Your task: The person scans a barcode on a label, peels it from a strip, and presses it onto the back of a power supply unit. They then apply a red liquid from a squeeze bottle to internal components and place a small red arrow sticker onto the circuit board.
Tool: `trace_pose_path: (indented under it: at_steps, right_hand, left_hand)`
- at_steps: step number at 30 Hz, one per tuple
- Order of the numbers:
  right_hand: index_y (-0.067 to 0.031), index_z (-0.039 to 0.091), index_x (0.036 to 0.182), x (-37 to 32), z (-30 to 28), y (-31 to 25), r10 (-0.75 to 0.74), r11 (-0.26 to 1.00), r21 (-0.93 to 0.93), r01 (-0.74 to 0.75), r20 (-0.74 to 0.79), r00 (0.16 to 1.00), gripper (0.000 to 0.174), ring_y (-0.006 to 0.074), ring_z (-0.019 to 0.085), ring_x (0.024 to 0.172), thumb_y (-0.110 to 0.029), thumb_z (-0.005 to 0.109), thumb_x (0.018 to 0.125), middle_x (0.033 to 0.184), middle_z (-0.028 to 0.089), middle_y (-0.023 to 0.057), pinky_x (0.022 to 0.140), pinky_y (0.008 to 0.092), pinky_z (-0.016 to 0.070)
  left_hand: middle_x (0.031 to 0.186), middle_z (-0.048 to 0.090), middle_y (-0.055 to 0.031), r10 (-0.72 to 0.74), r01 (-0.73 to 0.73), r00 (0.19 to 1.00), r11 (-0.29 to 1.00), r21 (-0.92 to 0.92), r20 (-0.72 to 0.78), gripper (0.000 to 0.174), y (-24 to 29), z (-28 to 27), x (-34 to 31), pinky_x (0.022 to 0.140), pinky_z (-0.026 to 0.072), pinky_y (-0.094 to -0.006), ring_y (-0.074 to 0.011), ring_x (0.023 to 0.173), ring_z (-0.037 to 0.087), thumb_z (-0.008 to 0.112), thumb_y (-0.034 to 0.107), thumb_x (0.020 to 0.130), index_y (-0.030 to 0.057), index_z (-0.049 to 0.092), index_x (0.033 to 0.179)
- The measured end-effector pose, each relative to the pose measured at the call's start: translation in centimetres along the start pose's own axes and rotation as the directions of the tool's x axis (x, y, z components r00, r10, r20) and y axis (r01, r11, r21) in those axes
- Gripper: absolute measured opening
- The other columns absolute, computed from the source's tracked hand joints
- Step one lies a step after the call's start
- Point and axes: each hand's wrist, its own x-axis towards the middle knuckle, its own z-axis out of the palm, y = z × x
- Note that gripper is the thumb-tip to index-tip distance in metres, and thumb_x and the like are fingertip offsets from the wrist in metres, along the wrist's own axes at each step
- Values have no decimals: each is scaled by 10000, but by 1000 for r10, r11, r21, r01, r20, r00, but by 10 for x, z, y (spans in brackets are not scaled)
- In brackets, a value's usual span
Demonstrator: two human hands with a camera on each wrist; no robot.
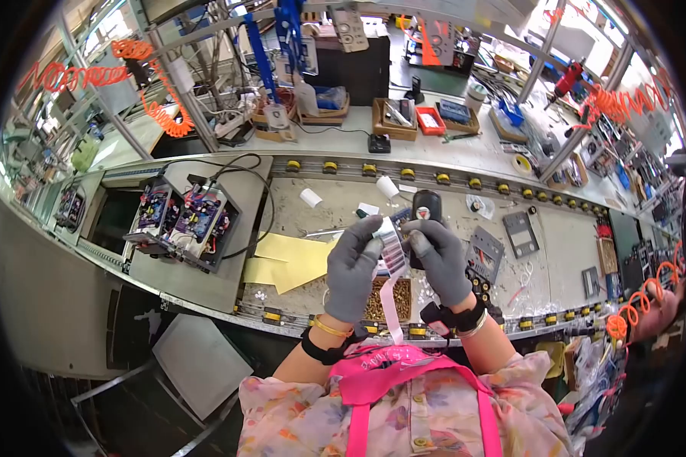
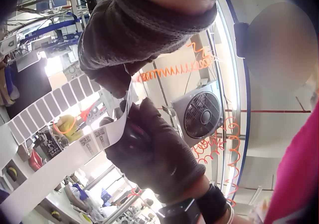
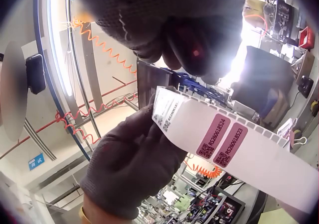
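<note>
Both hands wear grey gloves and are raised over the workbench. My left hand (image 1: 352,268) pinches a strip of printed labels (image 1: 392,247) between thumb and fingers. In the right wrist view the strip (image 3: 269,164) shows two pink labels with codes and numbers; its tail hangs toward my chest in the head view. My right hand (image 1: 443,259) grips a black handheld scanner (image 1: 427,201), its fingertips right beside the strip. A small red glow shows on the scanner (image 3: 192,49) in the right wrist view. The palm hides much of the scanner.
Below the hands stands a box of brass screws (image 1: 392,303). Yellow paper sheets (image 1: 293,259) lie left, grey metal plates (image 1: 520,234) right. An opened electronic unit (image 1: 194,221) with cables sits farther left. White rolls (image 1: 310,198) lie behind, before the roller rail (image 1: 389,171).
</note>
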Motion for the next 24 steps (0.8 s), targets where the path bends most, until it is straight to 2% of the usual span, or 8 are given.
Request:
trace_pose_path:
  at_steps: [2, 5, 12, 16, 17, 19, 20, 24]
  right_hand:
    - [-20, 651, 967, 3, -2, 8, -33, 996, -78, 38, 62, 998, 174, 218, 577, 858, -96, 614, 815, 944, 569, 127, 773, 331, 473]
    - [-33, 655, 967, 4, 0, 19, -120, 990, -68, 123, 52, 991, 192, 231, 572, 859, -119, 648, 796, 941, 572, 132, 770, 332, 471]
    - [-42, 657, 921, 8, 3, 15, -136, 980, -146, 137, 16, 991, 180, 201, 550, 794, -116, 694, 762, 894, 564, 112, 712, 311, 460]
    - [-33, 664, 860, 8, 0, 19, -181, 951, -247, 185, 39, 983, 157, 242, 549, 761, -113, 701, 730, 822, 576, 143, 696, 340, 454]
    - [-27, 659, 800, 9, 1, 18, -219, 921, -319, 223, 50, 974, 152, 297, 555, 761, -108, 707, 680, 775, 576, 161, 698, 372, 454]
    - [-36, 639, 737, 11, 8, 22, -366, 873, -346, 344, 2, 931, 160, 353, 573, 808, -95, 718, 611, 869, 564, 194, 704, 404, 465]
    - [-50, 645, 742, 7, 11, 17, -325, 872, -382, 306, 15, 945, 156, 359, 574, 813, -93, 721, 613, 903, 555, 207, 711, 414, 470]
    - [-59, 641, 735, 7, 22, 6, -457, 759, -500, 416, 47, 888, 115, 347, 585, 750, -93, 711, 651, 909, 564, 191, 648, 404, 485]
  left_hand:
    - [1123, 594, -99, -11, 11, 1000, 1000, -7, 7, 326, 0, 3, 0, 881, 465, -271, -145, 999, 576, 497, -30, 872, -14, 537, 1195]
    - [1141, 586, -100, 0, -1, 1000, 1000, 24, 26, 328, -2, 5, 2, 889, 460, -271, -146, 1014, 569, 494, -34, 874, -14, 533, 1200]
    - [1130, 598, -90, 63, -69, 997, 989, 130, 48, 290, -12, 9, 0, 896, 446, -261, -134, 1023, 559, 501, -10, 893, -15, 553, 1178]
    - [1092, 615, -68, 6, -6, 1000, 994, 114, 1, 258, -15, 10, 0, 870, 450, -246, -116, 993, 565, 547, 61, 907, -8, 570, 1154]
    - [1068, 615, -66, 8, -7, 1000, 999, 33, -14, 261, -20, 9, 2, 855, 456, -244, -113, 975, 567, 566, 83, 905, -8, 568, 1150]
    - [989, 618, -49, -14, 8, 998, 996, -90, -66, 264, -31, 8, 8, 816, 469, -244, -102, 906, 577, 611, 85, 882, 5, 571, 1130]
    - [967, 624, -47, -54, 39, 996, 980, -196, -74, 248, -28, 10, 10, 799, 474, -241, -102, 874, 587, 628, 75, 868, 5, 581, 1101]
    - [975, 637, -74, -159, 96, 974, 936, -340, -161, 246, -39, 7, 15, 779, 495, -243, -124, 864, 606, 646, 5, 830, 0, 589, 1069]
